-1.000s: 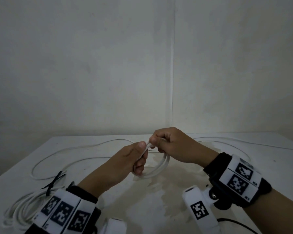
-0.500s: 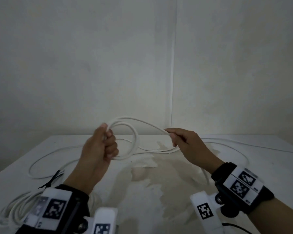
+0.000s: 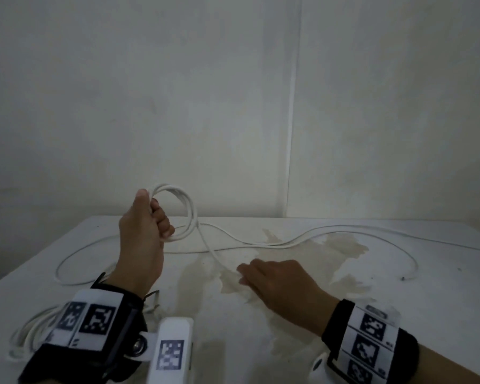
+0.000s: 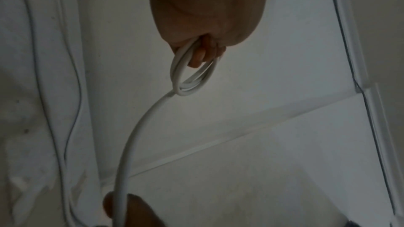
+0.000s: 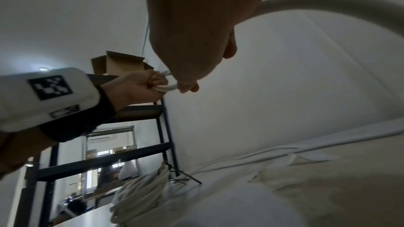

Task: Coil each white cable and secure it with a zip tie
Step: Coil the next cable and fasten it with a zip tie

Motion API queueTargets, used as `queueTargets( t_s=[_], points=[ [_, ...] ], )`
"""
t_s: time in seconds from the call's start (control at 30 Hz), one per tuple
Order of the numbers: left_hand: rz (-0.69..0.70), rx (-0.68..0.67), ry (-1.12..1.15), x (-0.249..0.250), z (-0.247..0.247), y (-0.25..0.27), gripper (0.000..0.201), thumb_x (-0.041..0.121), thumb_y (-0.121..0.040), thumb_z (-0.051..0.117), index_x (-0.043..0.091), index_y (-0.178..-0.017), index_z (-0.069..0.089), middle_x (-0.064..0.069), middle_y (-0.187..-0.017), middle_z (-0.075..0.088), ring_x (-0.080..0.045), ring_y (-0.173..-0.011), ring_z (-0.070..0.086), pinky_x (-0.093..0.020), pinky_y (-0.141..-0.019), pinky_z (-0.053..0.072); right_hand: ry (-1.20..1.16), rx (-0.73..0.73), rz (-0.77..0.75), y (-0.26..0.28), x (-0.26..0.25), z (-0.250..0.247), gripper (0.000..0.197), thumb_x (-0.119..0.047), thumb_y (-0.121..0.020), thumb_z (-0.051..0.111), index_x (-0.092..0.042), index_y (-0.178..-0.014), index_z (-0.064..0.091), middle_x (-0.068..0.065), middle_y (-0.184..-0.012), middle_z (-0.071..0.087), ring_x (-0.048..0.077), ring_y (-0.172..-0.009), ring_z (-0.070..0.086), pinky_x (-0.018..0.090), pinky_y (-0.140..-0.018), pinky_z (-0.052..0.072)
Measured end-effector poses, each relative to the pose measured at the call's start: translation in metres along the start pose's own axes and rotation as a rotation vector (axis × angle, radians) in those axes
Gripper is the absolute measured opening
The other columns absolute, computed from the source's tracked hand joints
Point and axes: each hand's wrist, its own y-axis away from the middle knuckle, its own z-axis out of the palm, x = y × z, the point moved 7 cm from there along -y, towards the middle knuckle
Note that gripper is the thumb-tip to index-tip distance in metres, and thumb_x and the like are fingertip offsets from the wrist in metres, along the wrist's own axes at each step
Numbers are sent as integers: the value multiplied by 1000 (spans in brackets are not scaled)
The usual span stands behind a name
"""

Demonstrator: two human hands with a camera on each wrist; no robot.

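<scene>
My left hand [image 3: 147, 225] is raised above the table and grips a small coil of white cable [image 3: 185, 212], seen close in the left wrist view as the coil [image 4: 192, 77] under my curled fingers [image 4: 201, 54]. From the coil the cable [image 3: 211, 250] drops to my right hand [image 3: 261, 275], low over the table. There the cable [image 4: 124, 170] passes between thumb and fingers. The right wrist view shows it arching out beside the palm [image 5: 328, 1]. The rest of the cable [image 3: 316, 236] snakes loose over the table to the right.
A coiled white cable bundle [image 3: 31, 328] lies at the near left of the stained white table [image 3: 399, 286], with black zip ties [image 5: 186, 179] beside it. A thinner cable loop [image 3: 67, 261] lies at the left. A dark shelf [image 5: 104, 158] stands off the left side.
My right hand has dropped from beside the coil to low over the table, further down the cable. My left hand stays raised with the coil.
</scene>
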Motion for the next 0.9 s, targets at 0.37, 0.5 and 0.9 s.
queueTargets(
  t_s=[0.37,0.5,0.9],
  points=[
    [133,-130,-395,-21,20,27,37,26,-99,32,16,-64,37,3,-56,33,-7,-46,30,-24,-50,28,-22,87,-65,-21,-26,-26,45,-29,-100,29,-18,-74,64,-5,-56,52,12,-39,43,22,-36,26],
    [130,-285,-468,-35,35,47,36,29,-100,29,12,-70,42,-3,-62,42,-7,-50,42,-19,-50,38,-69,141,-93,-36,-23,-38,44,-30,-99,31,-17,-75,65,-3,-60,57,14,-44,49,22,-39,29],
    [72,-465,-527,-41,52,71,37,22,-99,32,13,-65,44,3,-56,42,0,-43,38,-13,-44,32,-145,139,-99,-45,-4,-56,16,-27,-82,54,-19,-90,42,-4,-60,60,14,-44,51,20,-39,33]
  ],
)
